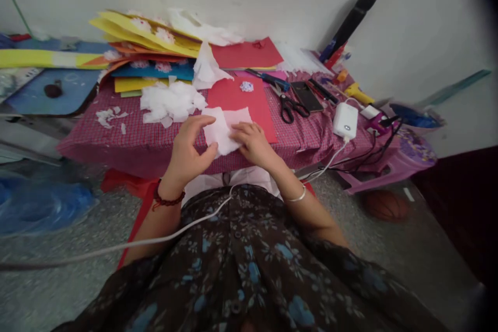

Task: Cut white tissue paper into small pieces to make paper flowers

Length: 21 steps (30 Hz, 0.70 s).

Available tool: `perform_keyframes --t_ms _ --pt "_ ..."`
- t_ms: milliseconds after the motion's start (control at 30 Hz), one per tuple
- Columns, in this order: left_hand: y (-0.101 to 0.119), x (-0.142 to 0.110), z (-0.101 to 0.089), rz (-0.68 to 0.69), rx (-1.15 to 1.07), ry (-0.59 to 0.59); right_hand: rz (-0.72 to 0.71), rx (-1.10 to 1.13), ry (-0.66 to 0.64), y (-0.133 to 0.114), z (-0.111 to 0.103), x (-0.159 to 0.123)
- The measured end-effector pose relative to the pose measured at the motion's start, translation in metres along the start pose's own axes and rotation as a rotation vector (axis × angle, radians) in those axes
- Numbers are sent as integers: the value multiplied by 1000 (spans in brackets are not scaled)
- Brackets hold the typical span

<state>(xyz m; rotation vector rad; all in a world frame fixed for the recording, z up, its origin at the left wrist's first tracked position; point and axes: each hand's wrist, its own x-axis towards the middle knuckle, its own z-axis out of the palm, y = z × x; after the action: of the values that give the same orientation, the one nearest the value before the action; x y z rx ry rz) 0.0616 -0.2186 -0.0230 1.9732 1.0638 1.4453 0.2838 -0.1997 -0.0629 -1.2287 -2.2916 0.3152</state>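
Observation:
A thin white sheet of tissue paper (218, 132) lies near the table's front edge, partly over a red sheet of card (262, 114). My left hand (190, 148) is at the tissue's left side, thumb and fingers spread apart in a wide curve. On the right part of the tissue rests my right hand (252, 142), its fingers stretched out flat. A small crumpled white and purple paper ball (246, 86) sits on the red card, beyond both hands. Left of the card is a heap of torn white tissue (171, 101).
Folded coloured cards (155, 36) are stacked at the back left. To the right lie scissors (290, 106), a phone (306, 96) and a white power bank (345, 120) with a cable. A pink stool (389, 161) stands beyond the table's right end.

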Motion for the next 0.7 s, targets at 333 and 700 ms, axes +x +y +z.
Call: perform_keyframes --t_ms 333,700 --pt "61 -22 -17 -5 -135 -32 104 807 144 -51 -27 -41" --pt "67 -34 -9 -321 -205 -257 72 847 58 -68 -37 -67"
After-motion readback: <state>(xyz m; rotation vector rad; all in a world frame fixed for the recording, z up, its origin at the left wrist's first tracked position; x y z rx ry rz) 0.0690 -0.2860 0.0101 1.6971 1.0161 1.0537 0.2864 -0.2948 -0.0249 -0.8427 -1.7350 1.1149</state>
